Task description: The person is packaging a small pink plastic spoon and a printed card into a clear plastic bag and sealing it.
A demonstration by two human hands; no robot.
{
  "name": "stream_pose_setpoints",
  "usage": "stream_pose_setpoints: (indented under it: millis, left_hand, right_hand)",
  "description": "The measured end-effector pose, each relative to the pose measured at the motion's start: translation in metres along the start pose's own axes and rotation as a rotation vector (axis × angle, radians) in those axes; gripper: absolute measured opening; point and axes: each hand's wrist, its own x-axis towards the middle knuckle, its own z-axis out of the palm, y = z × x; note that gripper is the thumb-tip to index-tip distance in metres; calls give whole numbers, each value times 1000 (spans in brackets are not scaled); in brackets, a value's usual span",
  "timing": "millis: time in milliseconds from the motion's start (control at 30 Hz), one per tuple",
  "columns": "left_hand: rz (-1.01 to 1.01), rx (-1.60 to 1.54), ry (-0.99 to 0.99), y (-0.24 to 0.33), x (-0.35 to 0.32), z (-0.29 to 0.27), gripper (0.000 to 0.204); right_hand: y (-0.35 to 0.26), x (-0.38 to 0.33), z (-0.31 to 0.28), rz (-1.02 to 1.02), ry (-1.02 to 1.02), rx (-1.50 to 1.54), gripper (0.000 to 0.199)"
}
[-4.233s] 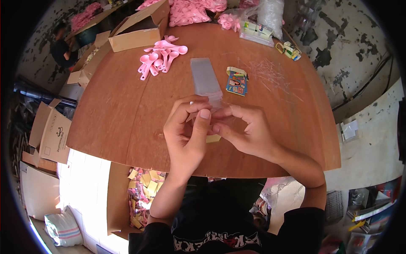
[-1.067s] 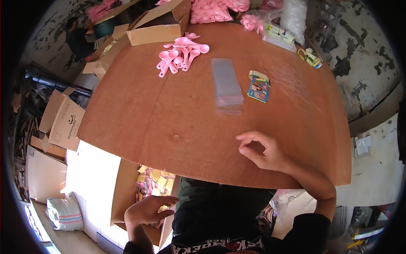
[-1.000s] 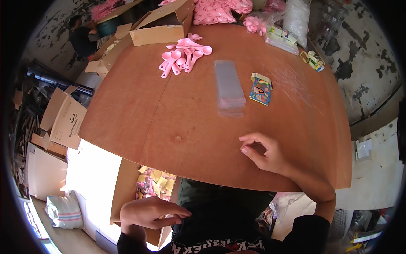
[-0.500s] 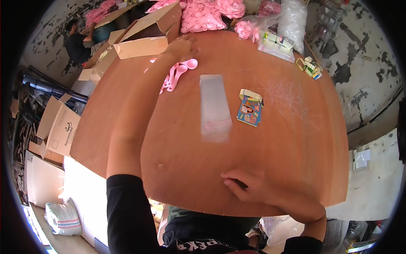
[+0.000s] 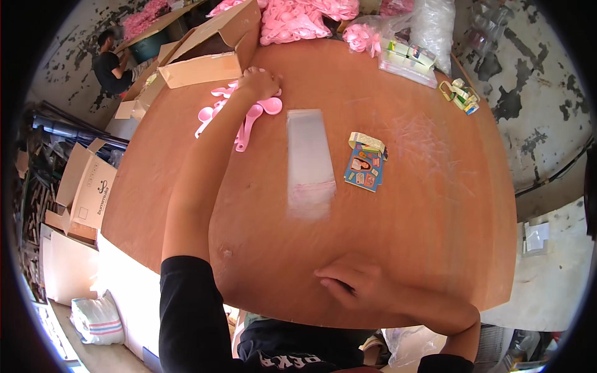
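The person wears a black top with short sleeves. The left sleeve (image 5: 189, 311) ends above the elbow, at the near edge of the round brown table (image 5: 435, 205), leaving the forearm bare up to the left hand (image 5: 258, 82). The right sleeve shows only as a black cuff below the table's near edge, behind the bare right hand (image 5: 357, 286). White lettering crosses the chest. Neither hand wears a glove, ring or watch.

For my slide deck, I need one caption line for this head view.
Left hand reaches the pink plastic spoons beside a clear plastic sleeve; right hand rests on the round wooden table.
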Motion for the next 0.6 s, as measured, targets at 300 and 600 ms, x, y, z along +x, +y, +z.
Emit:
stream_pose_setpoints:
  millis: [300, 600]
  left_hand:
    - [108, -99, 92, 26, -102, 2, 59]
    - [29, -387, 32, 85, -235, -64, 55]
  right_hand:
    - [-9, -7, 0, 72, -2, -18, 14]
    - [-15, -9, 3, 160, -34, -60, 14]
